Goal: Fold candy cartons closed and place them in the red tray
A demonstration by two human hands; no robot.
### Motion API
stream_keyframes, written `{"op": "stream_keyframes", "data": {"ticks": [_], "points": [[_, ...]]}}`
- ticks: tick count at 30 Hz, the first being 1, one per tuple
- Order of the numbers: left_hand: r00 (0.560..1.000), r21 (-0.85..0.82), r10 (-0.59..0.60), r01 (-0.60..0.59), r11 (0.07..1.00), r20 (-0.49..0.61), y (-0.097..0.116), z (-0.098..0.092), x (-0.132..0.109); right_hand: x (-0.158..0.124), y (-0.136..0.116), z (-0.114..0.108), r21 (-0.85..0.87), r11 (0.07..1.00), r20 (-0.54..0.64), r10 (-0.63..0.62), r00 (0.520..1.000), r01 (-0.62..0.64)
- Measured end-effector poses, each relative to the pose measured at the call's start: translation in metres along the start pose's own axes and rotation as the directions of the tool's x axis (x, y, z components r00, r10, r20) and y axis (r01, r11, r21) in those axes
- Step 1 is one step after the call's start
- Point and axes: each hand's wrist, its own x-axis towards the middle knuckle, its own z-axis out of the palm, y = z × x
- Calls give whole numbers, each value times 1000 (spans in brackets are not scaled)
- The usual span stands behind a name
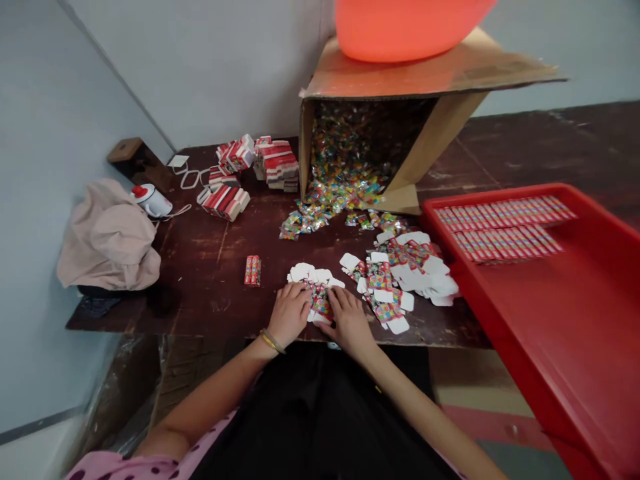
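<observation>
A loose heap of flat printed cartons (321, 303) is set on the table (210, 247), well in front of the cardboard box (400, 83), and is flanked by both hands. The left hand (291, 310) is held part open, its fingers laid on the heap's side; the right hand (350, 323) is similarly curved, with the thumb spread. Whether a carton is pinched by either cannot be told. The step in hand is judged to be the gathering and squaring of these cartons; for the next move, light fingertip pressure seems to be called for, so that the thin card is not bent.

A second carton heap (383, 283) is spread in front of the box, and two small packs (253, 270) are placed to its front left. Wrapped sweets (345, 190) are spilled from its mouth. To its right a red tray (505, 307) is partly lined with packs in rows. To its left are kept carton stacks (280, 163), a lidded mug (156, 201) and a draped cloth (113, 240). The worn, dark tabletop is backed by a pale wall (225, 67).
</observation>
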Motion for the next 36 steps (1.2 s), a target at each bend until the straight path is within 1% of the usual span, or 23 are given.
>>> {"op": "stream_keyframes", "data": {"ticks": [2, 5, 8, 9, 10, 11, 12, 13, 14, 15, 16, 17, 18, 20, 22, 25, 27, 29, 31, 32, 34, 35, 36], "points": [[998, 125, 62, -61, 990, -4, -6, 9, 0, 4, -5, 4, -79, 997, 49, -4, 999, 8], [994, 101, 110, -110, 989, 6, -16, 15, 11, 15, -5, 2, -135, 990, 60, -26, 998, 33], [997, -95, 67, -69, 993, -23, -15, 9, 26, 27, 1, -15, -120, 989, 50, -80, 996, 85], [999, -214, 18, -27, 976, -43, -11, 5, 29, 28, 2, -24, -101, 990, 22, -94, 995, 96], [998, -368, -51, 31, 929, -43, -6, 1, 30, 29, 1, -32, -77, 991, -25, -108, 994, 105], [992, -544, -126, 108, 832, 5, -1, -3, 29, 27, -2, -39, -45, 990, -85, -134, 987, 130], [977, -707, -183, 204, 677, 107, 5, -6, 26, 24, -7, -45, -9, 985, -145, -173, 974, 173], [949, -819, -201, 312, 482, 244, 10, -9, 22, 20, -13, -50, 27, 973, -194, -221, 956, 230], [907, -864, -187, 417, 283, 377, 15, -10, 17, 15, -20, -53, 65, 954, -221, -271, 937, 291], [863, -859, -165, 498, 117, 477, 18, -10, 12, 10, -27, -54, 108, 933, -231, -312, 922, 343], [828, -838, -154, 546, 4, 539, 21, -10, 7, 6, -32, -54, 155, 915, -236, -331, 914, 372], [806, -821, -162, 568, -57, 569, 22, -8, 3, 3, -35, -53, 197, 910, -242, -316, 918, 365], [795, -813, -177, 577, -77, 581, 22, -6, -1, 3, -36, -52, 228, 917, -249, -271, 930, 328], [795, -813, -183, 581, -43, 578, 21, -1, -6, 6, -31, -45, 248, 940, -239, -173, 956, 232], [817, -826, -189, 562, 45, 545, 17, 5, -5, 14, -20, -36, 238, 955, -181, -133, 974, 175], [873, -806, -240, 485, 340, 424, 10, 8, 7, 31, -3, -19, 268, 948, -97, -151, 984, 172], [911, -736, -231, 412, 538, 342, 6, 4, 18, 42, 3, -13, 305, 939, -108, -132, 985, 160], [952, -685, -169, 300, 664, 253, 3, -2, 26, 50, 4, -12, 355, 925, -147, -84, 986, 132], [984, -642, -116, 178, 746, 137, 1, -10, 31, 52, 2, -14, 388, 917, -182, -22, 983, 92], [989, -618, -122, 146, 772, 81, 0, -14, 32, 51, 1, -14, 388, 919, -190, 10, 982, 66], [974, -634, -225, 193, 749, 32, -3, -22, 30, 44, 2, -10, 358, 933, -169, 36, 985, 27], [955, -685, -291, 251, 684, 59, -4, -25, 29, 40, 4, -7, 337, 941, -142, 30, 989, 20], [933, -752, -337, 314, 579, 129, -5, -28, 27, 36, 7, -3, 318, 948, -106, 8, 994, 26]]}}
